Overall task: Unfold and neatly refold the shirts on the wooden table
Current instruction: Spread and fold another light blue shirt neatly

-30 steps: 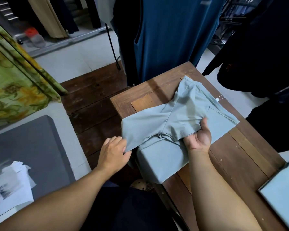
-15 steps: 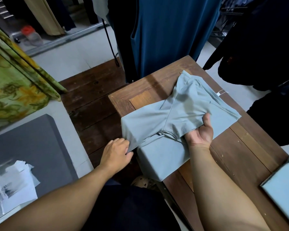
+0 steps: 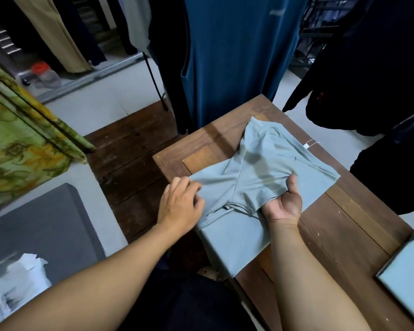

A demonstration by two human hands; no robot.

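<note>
The shirt [image 3: 256, 168] lies half-folded on the table [image 3: 344, 223], between and ahead of both hands, and its near corner overhangs the table edge between the forearms. The cloth appears thin, light and limp. It creases wherever it is gathered, so it likely sags unless held at two spread points along a hem or fold line. The right hand [image 3: 285, 204] is palm-up, with fingers tucked under a bunched fold and thumb clamped over it. The left hand [image 3: 179, 204] has its fingers curled on the left edge of the upper flap, apparently pinching it. The table's left edge runs just beneath the left hand, leaving little room there. Bare wood lies open to the right of the right hand. A second folded shirt [image 3: 406, 266] sits further right, and hanging garments [image 3: 232, 56] crowd the space beyond the fingertips.
</note>
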